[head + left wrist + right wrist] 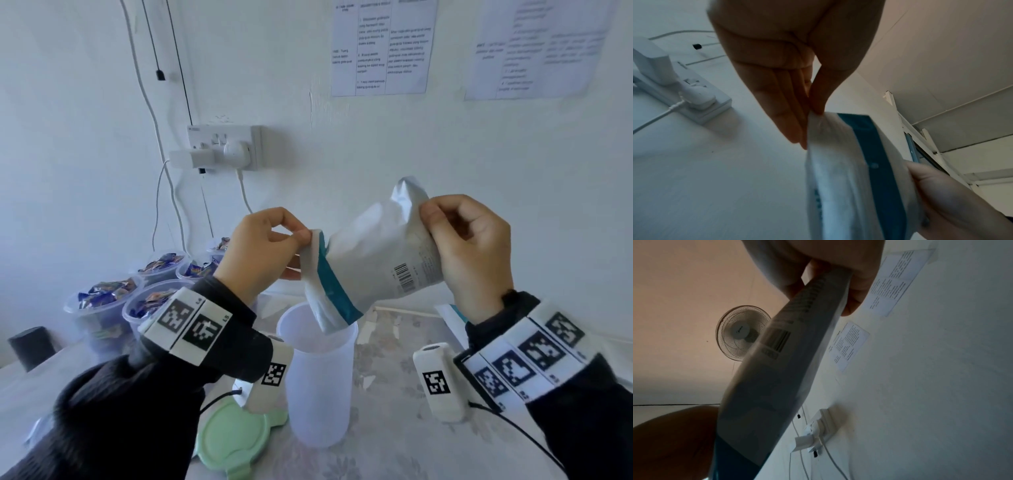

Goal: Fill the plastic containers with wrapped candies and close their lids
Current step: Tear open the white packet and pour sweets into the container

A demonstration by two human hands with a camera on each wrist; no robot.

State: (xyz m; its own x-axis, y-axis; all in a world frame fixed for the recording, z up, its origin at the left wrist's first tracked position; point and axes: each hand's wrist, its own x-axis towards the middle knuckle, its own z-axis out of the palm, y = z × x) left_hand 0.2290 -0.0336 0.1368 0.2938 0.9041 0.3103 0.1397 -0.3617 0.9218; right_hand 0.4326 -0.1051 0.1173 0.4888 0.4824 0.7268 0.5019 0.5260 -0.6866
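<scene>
A white candy bag (373,253) with a teal band and a barcode hangs tilted, its open mouth down inside the rim of a tall clear plastic container (317,377) at the table's centre. My left hand (270,246) pinches the bag's mouth edge between thumb and fingers; the left wrist view shows that pinch on the bag (838,146). My right hand (469,246) grips the bag's upper, sealed end, seen close as the bag (777,369) in the right wrist view. No candy is visible in the container. A green lid (233,442) lies beside it at front left.
Several clear containers filled with blue-wrapped candies (102,294) stand at the back left. A dark cylinder (32,346) sits at the left edge. A wall socket with plugs and cables (222,147) is on the wall behind. Papers (383,44) hang above.
</scene>
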